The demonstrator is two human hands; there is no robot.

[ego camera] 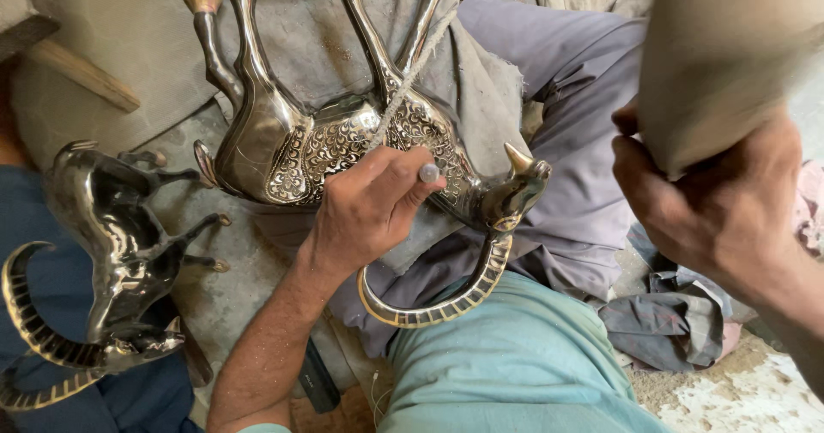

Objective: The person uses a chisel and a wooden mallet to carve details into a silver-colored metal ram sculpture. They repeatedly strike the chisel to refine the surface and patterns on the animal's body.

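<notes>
On the lap, over a grey cloth (481, 81), an engraved, polished metal ibex figure with a long curved ribbed horn (343, 133) lay on its side, legs pointing away. The left hand (369, 205) rested on its body, fingers pinched shut around a thin metal tool (428, 173), while the right hand (712, 201) was raised and clenched around a thick tan wooden block (721, 47). Farther left, a second dark metal ibex figure (112, 253) lay on the floor.

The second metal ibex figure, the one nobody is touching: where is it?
In the head view, the second ibex figure lies at the far left on the floor, beside the engraved ibex figure under the left hand.
</notes>
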